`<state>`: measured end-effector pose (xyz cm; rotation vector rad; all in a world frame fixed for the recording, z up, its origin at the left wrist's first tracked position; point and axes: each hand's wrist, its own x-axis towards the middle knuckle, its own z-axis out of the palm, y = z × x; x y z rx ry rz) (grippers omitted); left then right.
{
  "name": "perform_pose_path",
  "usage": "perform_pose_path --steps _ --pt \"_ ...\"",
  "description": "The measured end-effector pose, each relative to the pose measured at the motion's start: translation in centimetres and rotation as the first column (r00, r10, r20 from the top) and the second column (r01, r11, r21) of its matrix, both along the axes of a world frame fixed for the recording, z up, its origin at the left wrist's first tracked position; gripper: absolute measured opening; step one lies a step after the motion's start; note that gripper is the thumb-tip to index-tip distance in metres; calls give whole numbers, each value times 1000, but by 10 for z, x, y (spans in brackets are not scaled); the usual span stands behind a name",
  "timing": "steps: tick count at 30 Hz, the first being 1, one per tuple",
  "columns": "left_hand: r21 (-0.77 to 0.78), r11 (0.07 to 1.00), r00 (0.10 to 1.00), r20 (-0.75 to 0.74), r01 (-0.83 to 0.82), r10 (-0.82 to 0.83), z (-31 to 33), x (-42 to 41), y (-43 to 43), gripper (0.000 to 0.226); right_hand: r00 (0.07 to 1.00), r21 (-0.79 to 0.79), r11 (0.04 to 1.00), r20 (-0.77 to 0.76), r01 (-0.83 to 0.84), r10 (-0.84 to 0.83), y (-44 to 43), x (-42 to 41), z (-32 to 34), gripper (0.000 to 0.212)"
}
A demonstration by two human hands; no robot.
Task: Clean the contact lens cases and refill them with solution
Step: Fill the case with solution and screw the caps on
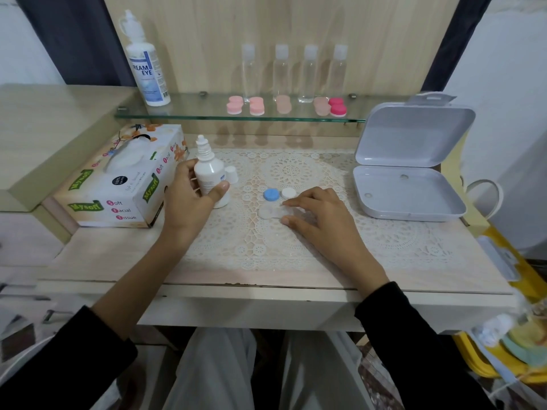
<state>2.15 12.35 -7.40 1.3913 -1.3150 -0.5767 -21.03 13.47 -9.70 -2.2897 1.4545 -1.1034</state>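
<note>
At left — bottle [208, 173] upright, nozzle [202, 142] up

- The left hand [192, 202] stands upright, thumb and fingers [185, 170] curled round a small white plastic dropper bottle [208, 173].
- The right hand [319, 214] lies low, palm down, its index finger and thumb pinching one end of a clear plastic twin-well lens case [270, 213].
- Both forearms are bare below black sleeves [414, 335].
</note>
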Motion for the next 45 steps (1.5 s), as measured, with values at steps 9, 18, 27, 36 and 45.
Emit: perform_pose_path --steps 9,18,27,36,45 --pt "-89 995 994 -102 -33 24 -4 -6 10 60 1000 0 1000 -21 6 -6 0 0 1 31" --pt "-533 845 995 98 43 11 18 -38 32 30 1000 -8 1000 -16 6 -6 2 0 1 31" --pt "-40 899 828 409 436 -383 -4 -46 -8 26 1000 -8 1000 -28 2 -3 2 0 2 31" --pt "-18 928 690 674 371 -263 -10 -42 -16 33 999 0 1000 -40 6 -6 0 0 2 29" --pt "5 929 690 668 370 -278 -3 -40 -9 34 999 -3 1000 -33 1 -1 1 0 2 29"
